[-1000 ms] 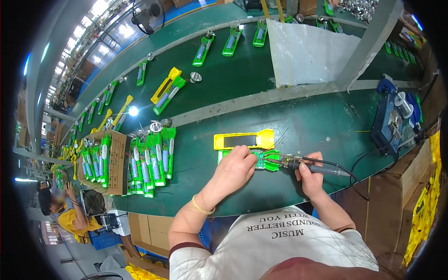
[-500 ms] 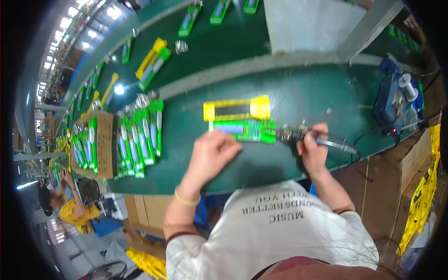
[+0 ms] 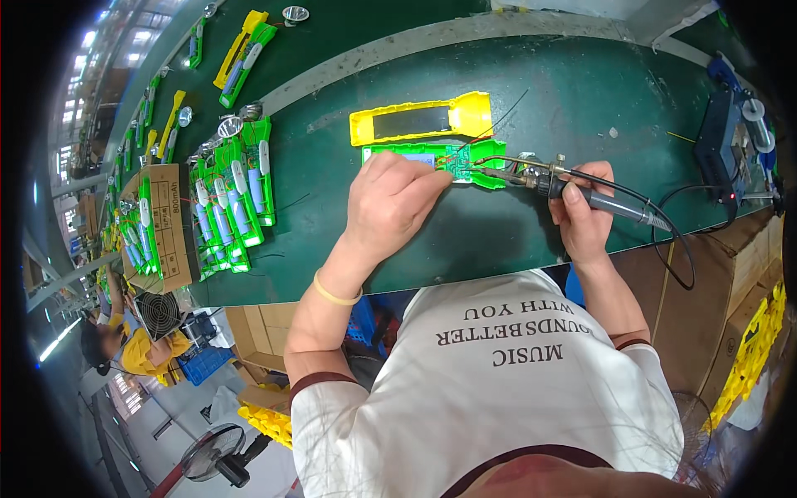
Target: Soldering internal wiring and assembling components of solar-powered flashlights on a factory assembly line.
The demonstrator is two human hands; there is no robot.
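Note:
A green plastic housing (image 3: 491,178) lies on the bench in front of me, with a blue cylindrical cell (image 3: 419,158) and a green circuit board (image 3: 455,163) inside. My left hand (image 3: 390,203) is closed in a pinch at the board's near edge. Whatever its fingertips hold is hidden. My right hand (image 3: 584,217) grips a soldering iron (image 3: 610,204) with a thin solder-feed tube clamped to it. The iron's tip reaches the board from the right, close to the left fingertips. Thin red and dark wires rise from the board. A yellow housing half (image 3: 465,116) lies just beyond.
At left, several green housings with cells (image 3: 237,199) lean together beside a cardboard box (image 3: 170,228) holding more. A blue soldering station (image 3: 718,141) with a solder spool (image 3: 755,124) stands at right, its cable looping toward my right hand. A co-worker (image 3: 141,349) sits far left.
The whole view has shifted, so the bench sits higher in the picture. The iron's tip has moved left onto the board, and my left fingertips have come up to the board's edge.

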